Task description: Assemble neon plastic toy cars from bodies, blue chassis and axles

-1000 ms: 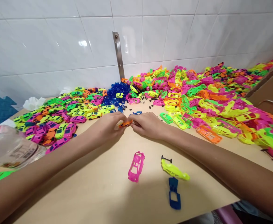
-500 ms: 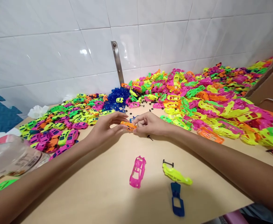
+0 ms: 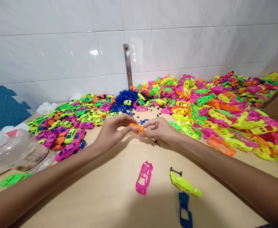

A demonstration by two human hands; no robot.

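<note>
An orange toy car body (image 3: 137,128) is held up over the middle of the table, between both hands. My left hand (image 3: 116,129) grips its left end between thumb and fingers. At its right end, my right hand (image 3: 159,130) has thumb and fingers closed on the car. A black wheel axle (image 3: 157,143) lies just below my right hand, and small blue plastic parts (image 3: 143,121) lie behind the hands. Nearer me are a pink car body (image 3: 144,178), a yellow car body (image 3: 185,185) touching a black wheel axle (image 3: 176,171), and a dark blue chassis piece (image 3: 185,210).
Toy cars with wheels (image 3: 70,133) spread at the left. A heap of loose car bodies (image 3: 210,110) fills the right, and dark blue parts (image 3: 123,99) are piled by the tiled wall. A clear plastic bottle (image 3: 32,150) and a green car body (image 3: 14,179) lie by my left forearm.
The view has shifted slightly, so everything sits a bit further right. Both hands stay on the orange car body, which has tilted a little; my right hand's fingers have shifted on it.
</note>
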